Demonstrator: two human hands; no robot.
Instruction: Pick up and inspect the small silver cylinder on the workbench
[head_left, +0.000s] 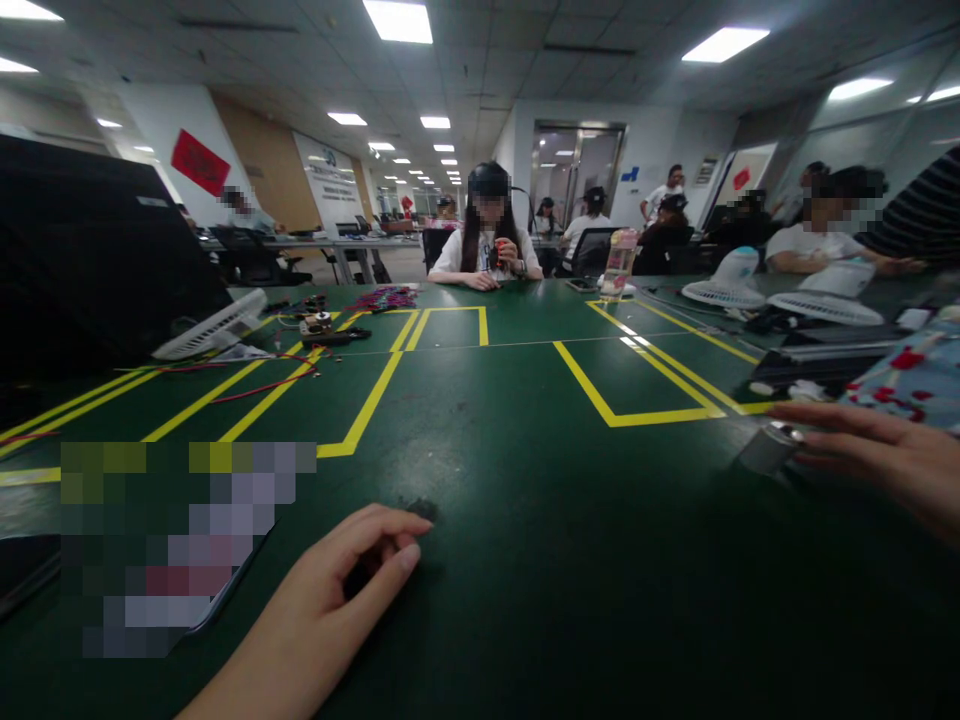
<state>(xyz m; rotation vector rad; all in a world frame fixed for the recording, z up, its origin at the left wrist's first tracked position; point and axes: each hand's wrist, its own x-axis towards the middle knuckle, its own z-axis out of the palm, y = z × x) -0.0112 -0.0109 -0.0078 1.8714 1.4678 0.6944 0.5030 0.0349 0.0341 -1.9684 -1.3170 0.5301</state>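
Observation:
My left hand (341,575) rests low over the green table (525,520), its fingers loosely bent and the thumb tip apart from the index fingertip. Just beyond that index finger lies a little heap of small dark pieces (421,507), too small to name and partly covered by the finger. At the right, my right hand (874,450) reaches in with fingers stretched out. They lie beside and just above a silver metal cylinder (769,450), which looks slightly blurred; the fingertips seem to touch its right end, but no grip around it shows.
A blurred-out phone-like object (225,560) lies left of my left hand. Wires and small parts (319,325) sit farther left, near a dark monitor (97,250). White fans (724,280) stand at the right. Yellow tape (660,415) marks the tabletop. A person (487,235) sits opposite.

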